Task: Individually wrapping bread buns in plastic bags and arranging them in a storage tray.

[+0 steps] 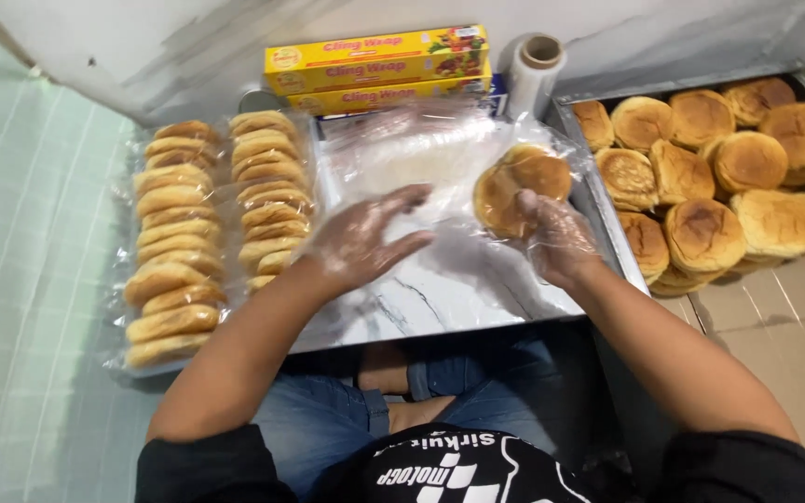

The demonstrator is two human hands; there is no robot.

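My right hand (559,237), in a thin clear plastic glove, grips two golden buns (519,186) side by side over a sheet of clear cling film (421,168) spread on a marble-patterned board (421,298). Left of the buns, my left hand (365,237), also gloved, lies flat with fingers spread on the film. A metal tray (598,200) full of loose unwrapped buns (719,177) stands to the right.
Two rows of wrapped buns (207,224) lie on the board's left side. Two yellow cling film boxes (379,70) and a bare film roll (535,70) sit against the back wall. Brown cardboard (784,317) lies at the right, green tiled floor at the left.
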